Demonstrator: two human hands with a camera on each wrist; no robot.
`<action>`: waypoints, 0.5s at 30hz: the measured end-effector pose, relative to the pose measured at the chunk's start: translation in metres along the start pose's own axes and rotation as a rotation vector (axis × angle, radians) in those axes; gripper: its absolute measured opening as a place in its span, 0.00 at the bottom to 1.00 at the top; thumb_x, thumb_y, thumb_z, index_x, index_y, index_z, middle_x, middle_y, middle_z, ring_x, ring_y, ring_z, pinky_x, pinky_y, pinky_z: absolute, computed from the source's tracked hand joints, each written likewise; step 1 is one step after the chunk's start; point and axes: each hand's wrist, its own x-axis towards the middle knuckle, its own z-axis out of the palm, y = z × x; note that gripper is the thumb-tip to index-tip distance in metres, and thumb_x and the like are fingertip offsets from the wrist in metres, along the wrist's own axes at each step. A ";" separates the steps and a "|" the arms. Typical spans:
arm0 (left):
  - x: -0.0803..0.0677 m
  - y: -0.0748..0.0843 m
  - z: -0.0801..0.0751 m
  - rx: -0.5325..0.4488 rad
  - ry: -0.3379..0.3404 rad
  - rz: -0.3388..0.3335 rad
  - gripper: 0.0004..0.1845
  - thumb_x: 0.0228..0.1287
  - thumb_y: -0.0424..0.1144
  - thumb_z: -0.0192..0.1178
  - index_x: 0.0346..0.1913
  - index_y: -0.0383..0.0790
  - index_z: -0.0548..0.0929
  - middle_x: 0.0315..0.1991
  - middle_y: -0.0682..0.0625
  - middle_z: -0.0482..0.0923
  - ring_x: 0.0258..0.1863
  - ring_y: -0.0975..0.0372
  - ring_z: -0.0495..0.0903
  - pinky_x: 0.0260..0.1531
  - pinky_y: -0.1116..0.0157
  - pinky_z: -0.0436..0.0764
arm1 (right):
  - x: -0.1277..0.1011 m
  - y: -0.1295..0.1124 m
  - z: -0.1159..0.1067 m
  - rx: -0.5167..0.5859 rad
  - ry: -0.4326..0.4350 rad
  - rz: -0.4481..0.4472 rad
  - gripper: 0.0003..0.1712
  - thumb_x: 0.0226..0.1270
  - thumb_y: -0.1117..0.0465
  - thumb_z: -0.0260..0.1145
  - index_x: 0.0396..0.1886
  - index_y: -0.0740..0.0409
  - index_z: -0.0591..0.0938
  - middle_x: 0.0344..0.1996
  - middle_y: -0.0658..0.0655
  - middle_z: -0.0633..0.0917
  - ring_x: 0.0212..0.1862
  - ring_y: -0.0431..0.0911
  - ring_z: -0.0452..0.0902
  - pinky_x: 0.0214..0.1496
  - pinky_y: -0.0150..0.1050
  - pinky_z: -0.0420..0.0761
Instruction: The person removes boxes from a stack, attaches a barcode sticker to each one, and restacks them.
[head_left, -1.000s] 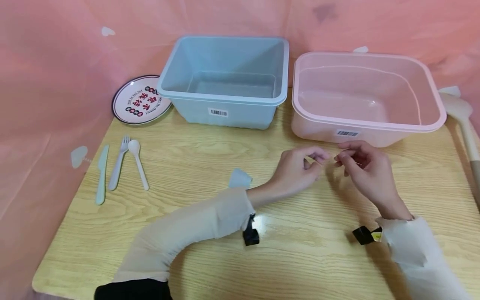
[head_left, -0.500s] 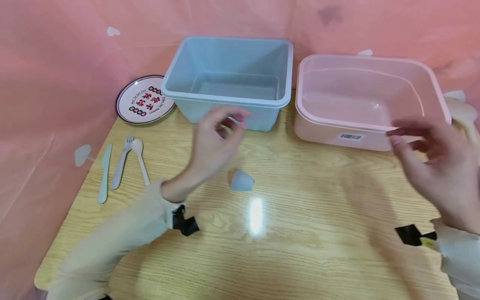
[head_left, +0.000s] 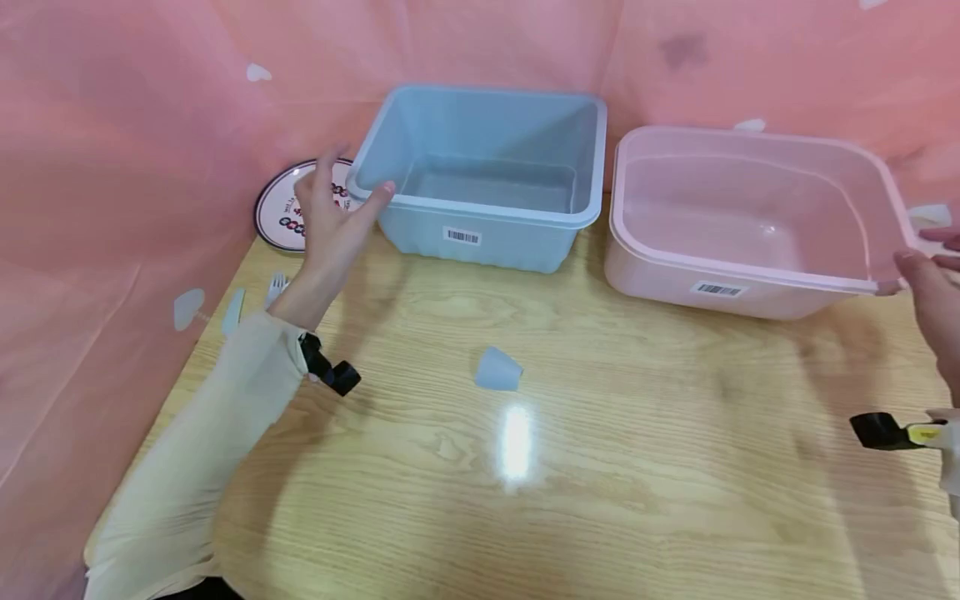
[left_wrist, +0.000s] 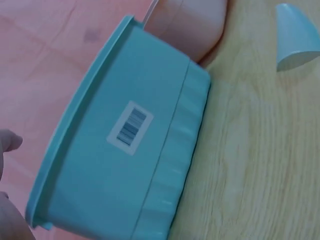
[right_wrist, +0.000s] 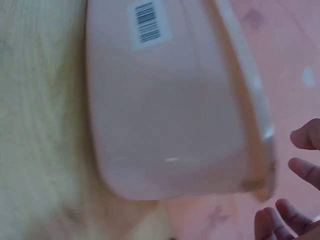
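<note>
My left hand [head_left: 332, 215] hovers with spread fingers by the front left corner of the blue bin [head_left: 510, 243], its thumb close to the rim; whether it touches is unclear. In the left wrist view the blue bin [left_wrist: 150, 165] fills the frame, with fingertips [left_wrist: 9, 142] just off its rim. My right hand [head_left: 928, 282] is at the frame's right edge, fingers relaxed, beside the front right corner of the pink bin [head_left: 667, 279]. The right wrist view shows the pink bin [right_wrist: 165, 115] with fingers [right_wrist: 306, 136] apart from its rim. Both bins look empty, and both hands hold nothing.
A small pale-blue cup-shaped piece [head_left: 498, 369] lies on the wooden table [head_left: 600, 467] in front of the bins; it also shows in the left wrist view [left_wrist: 297, 37]. A printed plate [head_left: 279, 218], a fork [head_left: 276, 287] and a knife [head_left: 232, 308] sit at the left, partly hidden by my arm. Pink cloth walls surround the table.
Both hands left the table's middle and spread apart: the left went up-left to the blue bin's corner, the right went out to the pink bin's right corner.
</note>
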 end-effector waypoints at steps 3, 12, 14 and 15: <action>0.012 -0.007 0.001 -0.089 -0.064 -0.077 0.42 0.58 0.52 0.67 0.72 0.68 0.55 0.73 0.49 0.52 0.69 0.59 0.57 0.70 0.57 0.61 | -0.020 -0.018 0.009 0.169 0.005 0.013 0.14 0.63 0.64 0.66 0.45 0.42 0.85 0.33 0.33 0.79 0.31 0.23 0.74 0.31 0.14 0.70; 0.022 -0.024 0.002 -0.255 -0.131 -0.144 0.43 0.58 0.46 0.68 0.72 0.66 0.55 0.73 0.54 0.56 0.71 0.59 0.58 0.71 0.54 0.62 | -0.043 -0.045 0.025 0.289 -0.004 0.036 0.12 0.62 0.69 0.64 0.33 0.46 0.85 0.28 0.43 0.79 0.19 0.30 0.72 0.18 0.18 0.71; 0.022 -0.026 0.003 -0.292 -0.143 -0.143 0.42 0.58 0.44 0.69 0.71 0.66 0.57 0.72 0.53 0.57 0.69 0.56 0.61 0.66 0.52 0.68 | -0.040 -0.045 0.025 0.254 -0.001 0.045 0.13 0.63 0.69 0.62 0.33 0.45 0.84 0.29 0.43 0.78 0.20 0.30 0.71 0.18 0.18 0.71; 0.022 -0.026 0.004 -0.311 -0.150 -0.142 0.42 0.57 0.43 0.69 0.71 0.66 0.58 0.72 0.52 0.57 0.69 0.55 0.62 0.65 0.51 0.70 | -0.039 -0.046 0.025 0.223 0.001 0.051 0.13 0.63 0.69 0.61 0.32 0.44 0.84 0.28 0.43 0.77 0.18 0.30 0.70 0.17 0.18 0.70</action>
